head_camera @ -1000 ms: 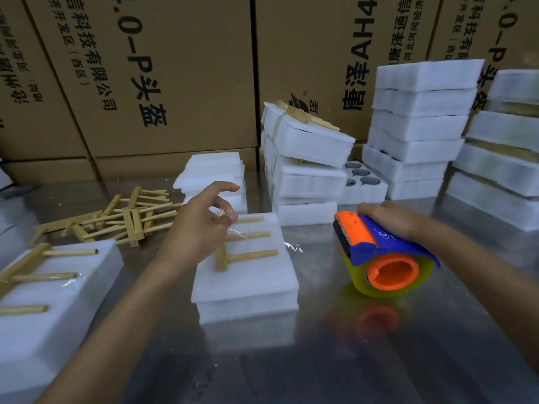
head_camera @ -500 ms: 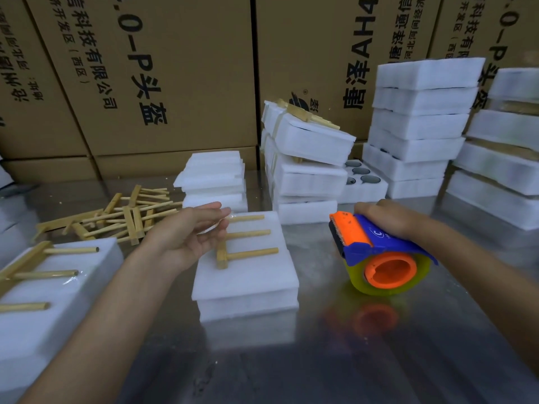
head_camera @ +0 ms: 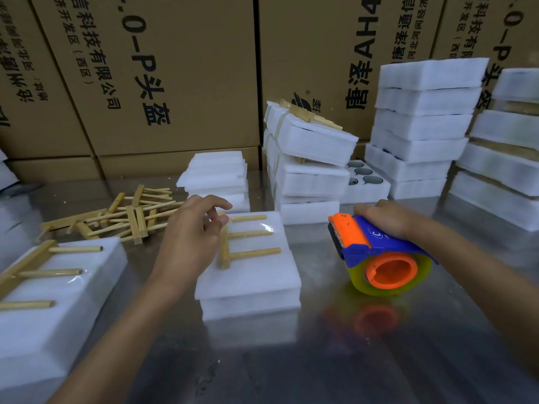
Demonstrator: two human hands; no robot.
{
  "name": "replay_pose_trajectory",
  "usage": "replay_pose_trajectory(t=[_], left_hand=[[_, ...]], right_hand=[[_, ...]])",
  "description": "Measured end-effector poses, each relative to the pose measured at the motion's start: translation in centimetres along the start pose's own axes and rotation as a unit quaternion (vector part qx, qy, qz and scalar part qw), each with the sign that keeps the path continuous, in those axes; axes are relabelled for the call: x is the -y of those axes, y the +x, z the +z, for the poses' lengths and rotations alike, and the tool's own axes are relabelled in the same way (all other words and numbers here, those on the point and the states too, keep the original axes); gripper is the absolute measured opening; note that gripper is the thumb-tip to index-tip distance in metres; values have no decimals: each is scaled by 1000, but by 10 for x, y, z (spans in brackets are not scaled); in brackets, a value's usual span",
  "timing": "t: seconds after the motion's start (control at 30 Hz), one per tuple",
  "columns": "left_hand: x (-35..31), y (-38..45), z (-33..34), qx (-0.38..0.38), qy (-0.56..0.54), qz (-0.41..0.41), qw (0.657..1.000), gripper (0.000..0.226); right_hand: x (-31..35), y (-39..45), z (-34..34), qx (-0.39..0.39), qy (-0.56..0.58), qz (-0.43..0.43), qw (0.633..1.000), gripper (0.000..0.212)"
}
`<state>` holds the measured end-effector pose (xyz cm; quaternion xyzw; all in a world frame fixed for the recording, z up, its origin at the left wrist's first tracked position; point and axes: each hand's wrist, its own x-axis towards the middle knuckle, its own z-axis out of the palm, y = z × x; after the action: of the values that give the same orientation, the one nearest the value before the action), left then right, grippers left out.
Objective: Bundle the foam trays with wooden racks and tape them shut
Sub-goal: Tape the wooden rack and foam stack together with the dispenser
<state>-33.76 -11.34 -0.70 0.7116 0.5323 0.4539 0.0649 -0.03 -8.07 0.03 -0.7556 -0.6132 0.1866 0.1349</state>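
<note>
Foam trays [head_camera: 250,275]: two stacked at the middle of the steel table [head_camera: 320,360], a wooden rack [head_camera: 242,244] lying on top. Left hand [head_camera: 189,237]: above the rack's left end, fingers loosely curled, holding nothing. Right hand [head_camera: 385,218]: gripping the tape dispenser [head_camera: 379,258], which rests on the table just right of the trays. Loose racks [head_camera: 125,217]: piled toward the far left edge.

White foam trays [head_camera: 248,275]; tan racks [head_camera: 245,243]; blue-orange tape dispenser [head_camera: 376,252]
</note>
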Motion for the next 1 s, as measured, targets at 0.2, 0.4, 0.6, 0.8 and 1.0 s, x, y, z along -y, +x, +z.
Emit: replay_pose_trajectory(t=[0.2, 0.4, 0.6, 0.8, 1.0], left_hand=[[3, -8, 6, -23, 32, -49, 998, 12], [0, -8, 6, 0, 4, -97, 995, 15], [-18, -1, 14, -13, -96, -144, 985, 17], [-17, 9, 10, -4, -164, -115, 980, 25], [-15, 7, 8, 0, -184, -117, 976, 28]], right_hand=[[1, -1, 1, 1, -26, -16, 1000, 41], [4, -3, 2, -2, -51, -29, 998, 36], [8, -5, 3, -6, -103, -51, 993, 31], [4, -3, 1, 8, -62, -28, 998, 37], [7, -5, 1, 13, -87, -47, 995, 34]])
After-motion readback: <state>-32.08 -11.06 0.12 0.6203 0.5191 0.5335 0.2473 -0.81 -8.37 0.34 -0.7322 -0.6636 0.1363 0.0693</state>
